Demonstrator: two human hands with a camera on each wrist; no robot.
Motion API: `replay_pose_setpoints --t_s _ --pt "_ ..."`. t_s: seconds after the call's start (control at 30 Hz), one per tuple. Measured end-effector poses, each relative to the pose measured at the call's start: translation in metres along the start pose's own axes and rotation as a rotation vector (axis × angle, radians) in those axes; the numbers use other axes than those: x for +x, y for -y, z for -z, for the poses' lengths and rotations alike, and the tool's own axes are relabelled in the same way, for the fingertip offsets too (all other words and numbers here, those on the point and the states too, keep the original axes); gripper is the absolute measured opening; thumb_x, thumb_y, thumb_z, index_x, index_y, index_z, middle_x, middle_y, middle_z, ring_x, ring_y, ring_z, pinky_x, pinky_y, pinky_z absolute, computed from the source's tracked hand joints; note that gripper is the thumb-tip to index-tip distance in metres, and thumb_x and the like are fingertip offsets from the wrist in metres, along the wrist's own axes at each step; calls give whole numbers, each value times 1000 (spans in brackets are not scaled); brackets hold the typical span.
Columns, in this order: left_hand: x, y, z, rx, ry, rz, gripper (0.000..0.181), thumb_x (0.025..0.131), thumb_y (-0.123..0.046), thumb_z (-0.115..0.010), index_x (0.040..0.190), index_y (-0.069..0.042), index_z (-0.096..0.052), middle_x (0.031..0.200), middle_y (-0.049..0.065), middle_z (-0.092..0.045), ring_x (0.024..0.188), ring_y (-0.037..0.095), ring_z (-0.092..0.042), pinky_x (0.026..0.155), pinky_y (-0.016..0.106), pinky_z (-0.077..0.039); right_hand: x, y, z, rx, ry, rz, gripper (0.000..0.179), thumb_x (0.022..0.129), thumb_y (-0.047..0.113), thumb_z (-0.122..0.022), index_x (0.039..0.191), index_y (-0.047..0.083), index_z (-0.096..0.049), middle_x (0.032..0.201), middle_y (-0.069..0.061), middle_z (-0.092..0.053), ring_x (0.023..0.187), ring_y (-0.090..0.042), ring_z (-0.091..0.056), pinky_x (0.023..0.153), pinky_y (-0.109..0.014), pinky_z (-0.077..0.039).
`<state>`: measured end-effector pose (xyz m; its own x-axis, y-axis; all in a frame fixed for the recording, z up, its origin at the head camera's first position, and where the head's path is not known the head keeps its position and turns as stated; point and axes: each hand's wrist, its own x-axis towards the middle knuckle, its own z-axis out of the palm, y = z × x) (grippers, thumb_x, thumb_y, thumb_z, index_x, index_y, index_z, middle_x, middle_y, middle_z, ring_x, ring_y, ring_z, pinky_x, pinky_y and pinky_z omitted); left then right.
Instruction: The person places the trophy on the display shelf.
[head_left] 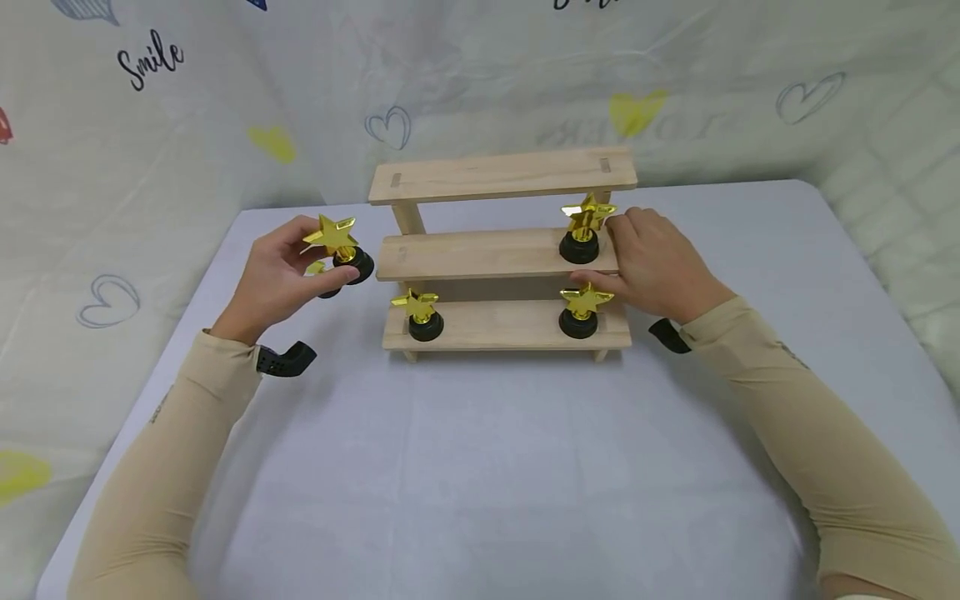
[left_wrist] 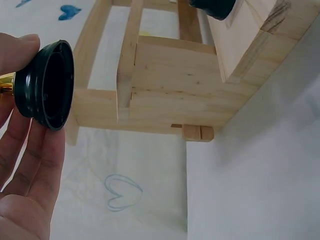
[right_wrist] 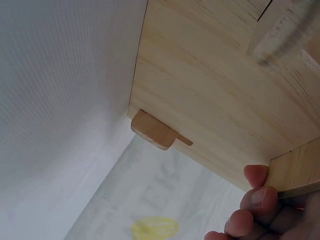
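Note:
My left hand [head_left: 273, 271] holds a star trophy [head_left: 333, 237], pinching its black base between thumb and fingers, just left of a three-tier wooden shelf [head_left: 465, 254]. In the left wrist view the hollow underside of that base [left_wrist: 57, 85] faces the shelf's side. Part of a second trophy [head_left: 327, 292] shows behind the left thumb. My right hand [head_left: 656, 262] grips the right end of the middle tier, thumb along the front edge; its fingertips [right_wrist: 257, 197] touch the board end in the right wrist view. Beside that hand stands a trophy [head_left: 580, 247] on the middle tier.
On the bottom tier, one trophy [head_left: 425, 325] stands at the left and another [head_left: 578, 323] at the right. The top tier [head_left: 502, 173] bears nothing. A white-covered table [head_left: 480, 450] lies under the shelf, with a printed curtain [head_left: 480, 83] close behind.

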<state>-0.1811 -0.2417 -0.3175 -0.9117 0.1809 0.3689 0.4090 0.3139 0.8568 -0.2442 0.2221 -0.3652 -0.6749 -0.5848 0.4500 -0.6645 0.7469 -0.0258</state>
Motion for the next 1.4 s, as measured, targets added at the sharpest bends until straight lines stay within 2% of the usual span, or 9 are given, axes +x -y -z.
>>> replay_pose_setpoints --t_s 0.07,0.27,0.5,0.63,0.87,1.03,1.27,1.4 --pt "3 -2 -2 19 10 -5 44 76 15 -82 109 -10 -68 106 -1 -64 95 9 -68 96 13 -57 1 0 0 -3 2 1 100 93 86 -32 94 -10 -56 75 -15 -48 68 -29 -42 63 -38 -36" --pt "11 -7 -8 53 41 -25 43 77 12 -83 114 -4 -66 109 -4 -67 99 9 -68 98 14 -56 2 0 -1 -9 -26 14 102 92 88 -25 90 -10 -54 72 -14 -46 66 -29 -40 62 -36 -34" --pt "17 -8 -15 -5 67 -35 47 77 16 -81 112 -13 -68 110 -3 -66 100 8 -68 100 16 -56 2 0 -1 -7 -1 -5 99 92 86 -34 95 -10 -56 75 -15 -48 68 -29 -43 63 -38 -37" --pt "20 -7 -18 -36 73 -33 46 77 16 -81 111 -13 -68 108 -2 -67 99 9 -68 101 17 -56 2 2 1 -3 28 -34 96 91 86 -40 96 -9 -57 76 -14 -49 70 -30 -44 65 -39 -38" --pt "26 -5 -22 -9 83 -26 43 79 11 -82 115 -5 -67 111 -4 -67 101 9 -68 101 16 -56 1 4 1 -4 3 -23 105 90 90 -26 96 -10 -56 75 -14 -47 68 -29 -42 64 -37 -36" --pt "28 -2 -27 -46 93 -24 42 78 12 -82 112 -7 -67 109 -4 -66 99 9 -67 101 18 -56 0 5 1 -7 -4 -18 105 90 90 -25 96 -10 -56 75 -14 -47 68 -29 -41 63 -37 -35" --pt "29 2 -34 -53 105 -9 40 79 7 -84 111 -11 -67 110 -4 -65 101 8 -67 102 18 -56 -2 7 2 -9 -5 -10 107 89 90 -20 96 -10 -56 75 -14 -47 68 -29 -41 64 -38 -36" --pt "29 4 -38 -53 114 10 40 80 4 -85 113 -10 -67 111 -4 -64 101 8 -66 101 17 -56 -3 9 3 -5 -1 -14 103 91 88 -29 97 -10 -57 75 -14 -47 69 -29 -42 65 -38 -36"
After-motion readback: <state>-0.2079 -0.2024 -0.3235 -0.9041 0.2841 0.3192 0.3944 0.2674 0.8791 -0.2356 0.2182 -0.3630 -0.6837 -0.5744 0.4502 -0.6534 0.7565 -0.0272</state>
